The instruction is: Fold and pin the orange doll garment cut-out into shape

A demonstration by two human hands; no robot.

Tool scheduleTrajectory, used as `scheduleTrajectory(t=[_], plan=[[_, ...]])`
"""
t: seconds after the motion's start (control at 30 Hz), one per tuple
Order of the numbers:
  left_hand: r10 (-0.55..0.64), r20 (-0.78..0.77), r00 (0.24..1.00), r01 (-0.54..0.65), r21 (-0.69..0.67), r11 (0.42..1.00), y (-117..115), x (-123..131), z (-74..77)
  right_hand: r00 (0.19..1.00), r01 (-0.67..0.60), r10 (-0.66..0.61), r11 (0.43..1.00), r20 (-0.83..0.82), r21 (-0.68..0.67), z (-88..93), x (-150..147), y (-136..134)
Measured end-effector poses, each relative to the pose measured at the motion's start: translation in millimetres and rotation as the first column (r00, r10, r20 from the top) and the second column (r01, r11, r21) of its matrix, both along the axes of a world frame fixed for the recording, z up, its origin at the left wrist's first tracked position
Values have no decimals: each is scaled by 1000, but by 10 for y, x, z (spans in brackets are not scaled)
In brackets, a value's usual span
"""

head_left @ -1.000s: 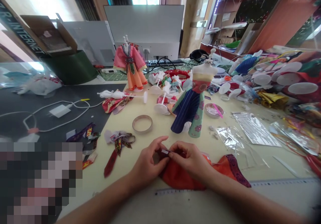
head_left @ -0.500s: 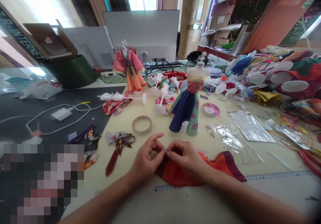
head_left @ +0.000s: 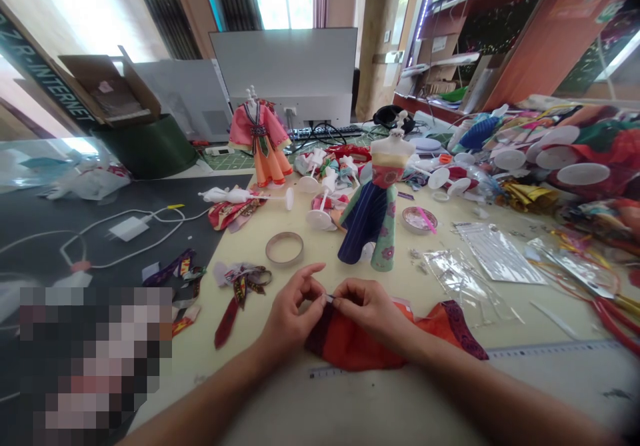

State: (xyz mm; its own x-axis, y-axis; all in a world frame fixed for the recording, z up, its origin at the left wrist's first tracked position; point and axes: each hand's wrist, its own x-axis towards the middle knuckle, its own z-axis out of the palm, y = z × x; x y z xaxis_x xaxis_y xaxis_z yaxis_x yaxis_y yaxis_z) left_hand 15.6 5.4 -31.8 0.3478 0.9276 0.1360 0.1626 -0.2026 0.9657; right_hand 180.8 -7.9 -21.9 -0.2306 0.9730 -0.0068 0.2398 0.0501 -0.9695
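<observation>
My left hand (head_left: 295, 313) and my right hand (head_left: 367, 313) meet above a red cloth garment (head_left: 355, 343), which lies flat on the yellow table. Between their fingertips is a small pale tab (head_left: 329, 298), too small to identify clearly. Both hands pinch it at the cloth's upper edge. A purple embroidered band (head_left: 463, 328) runs along the garment's right side, away from my hands.
Ahead stand a doll dress in navy and green (head_left: 367, 223) and a pink-and-orange one (head_left: 260, 139) on stands. A metal ring (head_left: 284, 248) and patterned ribbons (head_left: 239, 293) lie left of my hands, clear plastic sleeves (head_left: 465, 279) to the right, and a ruler (head_left: 550, 350) nearer me.
The whole view has shifted slightly, with the table appearing lower and further left. My hands remain together, pinching the small tab above the red cloth.
</observation>
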Motion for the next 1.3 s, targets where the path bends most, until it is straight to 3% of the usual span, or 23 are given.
scheduleTrajectory(t=[0.07,0.13,0.2,0.27,0.37,0.77,1.3], plan=[[21,-33,999,-19,45,999,-1,-8,-12,1000,10,-10,1000,-8,-1,7,4,2],[115,-92,989,-96,196,976,-11,-21,-25,999,19,-19,1000,-31,0,10,8,1],[252,-138,958,-172,430,886,-29,-34,-33,998,30,-30,1000,-52,-1,6,13,1],[325,-181,928,-150,619,771,-47,-41,-34,997,36,-36,999,-66,-1,-8,17,3],[341,-261,903,-53,721,691,-63,-37,-32,996,38,-37,999,-79,7,-35,20,7],[319,-353,880,5,676,737,-52,-14,-26,996,38,-35,999,-85,33,-49,-2,-12],[293,-337,895,21,687,726,-41,-19,-27,993,44,-57,992,103,118,-28,-28,-42]])
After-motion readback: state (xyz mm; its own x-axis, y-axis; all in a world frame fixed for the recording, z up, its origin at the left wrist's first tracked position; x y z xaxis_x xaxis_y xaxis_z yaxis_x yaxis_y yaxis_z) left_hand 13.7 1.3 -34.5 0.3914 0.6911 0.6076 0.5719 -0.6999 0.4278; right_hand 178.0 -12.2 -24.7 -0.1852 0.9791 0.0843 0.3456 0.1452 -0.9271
